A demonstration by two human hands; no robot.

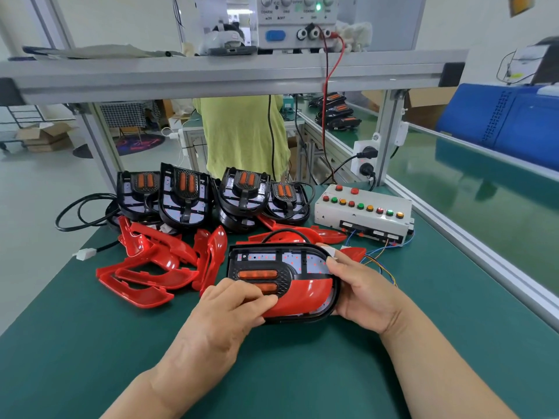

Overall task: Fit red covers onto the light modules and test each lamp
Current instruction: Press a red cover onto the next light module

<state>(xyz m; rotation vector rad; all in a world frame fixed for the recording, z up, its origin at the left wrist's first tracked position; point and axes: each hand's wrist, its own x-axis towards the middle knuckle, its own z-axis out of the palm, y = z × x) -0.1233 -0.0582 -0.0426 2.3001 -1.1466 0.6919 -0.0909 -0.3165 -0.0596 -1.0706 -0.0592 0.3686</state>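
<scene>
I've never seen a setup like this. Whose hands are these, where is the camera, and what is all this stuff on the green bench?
There is no robot here: a person works with bare hands, and the single picture comes from a camera worn on their head, looking down at the bench. The right hand holds a black light module by its right end. The left hand grips a red cover lying over the module's lower half. Further back on the green mat lie a pile of loose red covers and a row of uncovered modules with cables. To the right is a white test box with coloured buttons; its thin wires run toward the held module. A power supply sits on the shelf above.
</scene>
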